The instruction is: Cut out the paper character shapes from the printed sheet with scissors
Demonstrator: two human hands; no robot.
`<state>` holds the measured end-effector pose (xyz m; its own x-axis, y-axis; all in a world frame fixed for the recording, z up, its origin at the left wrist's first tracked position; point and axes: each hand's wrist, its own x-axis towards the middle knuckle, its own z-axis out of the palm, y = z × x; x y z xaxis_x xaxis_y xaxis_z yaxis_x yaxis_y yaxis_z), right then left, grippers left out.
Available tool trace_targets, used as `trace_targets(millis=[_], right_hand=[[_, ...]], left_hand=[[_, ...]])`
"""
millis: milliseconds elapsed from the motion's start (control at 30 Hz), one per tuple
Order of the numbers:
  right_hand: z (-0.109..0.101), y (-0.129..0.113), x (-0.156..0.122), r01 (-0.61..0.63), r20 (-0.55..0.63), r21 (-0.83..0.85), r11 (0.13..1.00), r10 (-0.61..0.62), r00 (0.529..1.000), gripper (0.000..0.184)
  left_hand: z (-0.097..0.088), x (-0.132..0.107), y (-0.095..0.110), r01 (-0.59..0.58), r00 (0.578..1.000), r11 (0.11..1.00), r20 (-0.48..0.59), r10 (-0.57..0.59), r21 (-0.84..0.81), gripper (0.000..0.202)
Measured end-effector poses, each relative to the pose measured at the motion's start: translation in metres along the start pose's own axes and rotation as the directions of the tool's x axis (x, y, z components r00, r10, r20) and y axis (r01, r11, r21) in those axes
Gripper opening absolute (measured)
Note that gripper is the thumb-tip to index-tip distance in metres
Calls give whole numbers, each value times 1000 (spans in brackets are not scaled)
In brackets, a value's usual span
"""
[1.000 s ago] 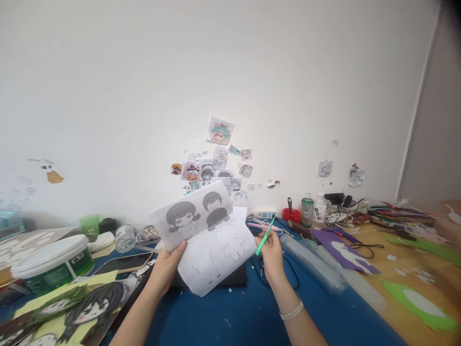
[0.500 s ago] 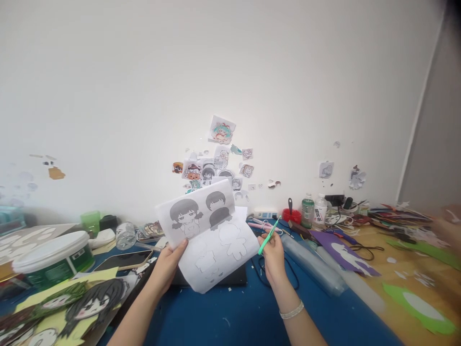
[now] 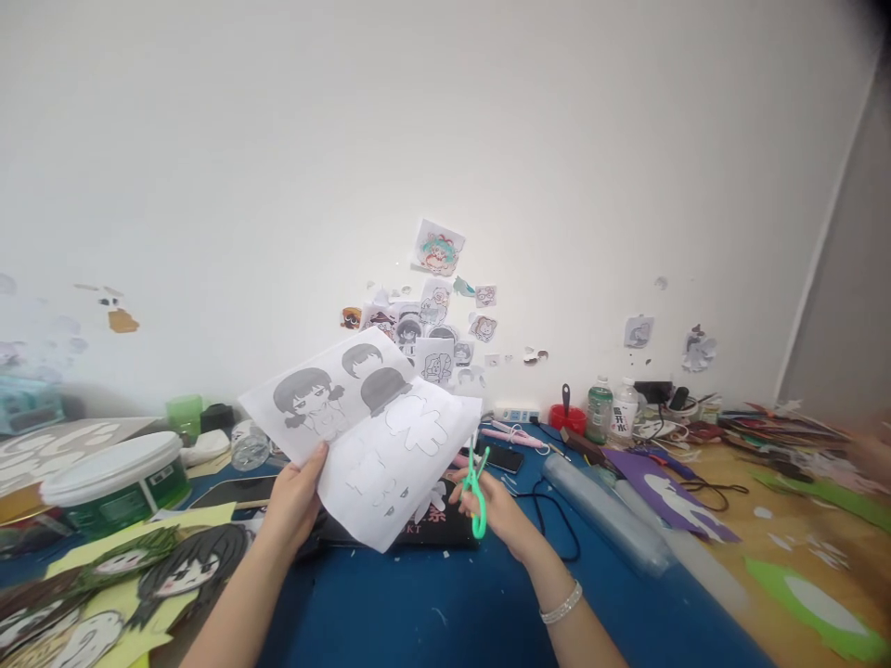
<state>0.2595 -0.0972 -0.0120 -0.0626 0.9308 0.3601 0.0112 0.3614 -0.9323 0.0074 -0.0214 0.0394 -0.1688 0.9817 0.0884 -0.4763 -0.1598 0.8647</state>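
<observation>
My left hand [image 3: 298, 496] pinches the lower left edge of a printed paper sheet [image 3: 368, 436], thumb on top. The sheet is creased across the middle and bears grey cartoon heads on its upper half and outlined shapes on the lower. Green-handled scissors [image 3: 476, 492] are in my right hand [image 3: 491, 506], blades pointing up beside the sheet's right edge. Whether the blades touch the paper I cannot tell. Under the sheet lies a dark flat item with pinkish lettering [image 3: 435, 531], partly covered.
At left are a white-lidded green tub [image 3: 115, 482] and cartoon cutouts [image 3: 187, 566]. A clear plastic roll [image 3: 605, 520], a purple sheet [image 3: 668, 496] and two bottles [image 3: 611, 408] are to the right. Small drawings [image 3: 438, 250] hang on the wall. Part of another person's arm blurs at the right edge.
The sheet has swung left and tilted. My right hand has moved left toward the sheet's edge, turning the scissors upright. A phone behind it now shows.
</observation>
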Motion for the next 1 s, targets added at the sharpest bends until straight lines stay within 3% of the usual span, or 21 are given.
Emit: trace_targets(millis=[100,333,633,1000], right_hand=[[3,-3,-4,-29,188,-50,998,38,981,41],[3,-1,-7,-41,262,-157,987,82,962,38],[3,-4,-8,-33,237,-219,975,86,968,29],[5,1,-5,-3,186,-231,973,47,981,23]], left_hand=[[0,-3,4,17,1000,999,22,-17,29,28],[-7,2,1,31,994,992,100,-44,125,24],[-22,17,-6,-31,985,973,175,-9,228,30],[-15,13,-4,-12,995,971,97,-12,238,22]])
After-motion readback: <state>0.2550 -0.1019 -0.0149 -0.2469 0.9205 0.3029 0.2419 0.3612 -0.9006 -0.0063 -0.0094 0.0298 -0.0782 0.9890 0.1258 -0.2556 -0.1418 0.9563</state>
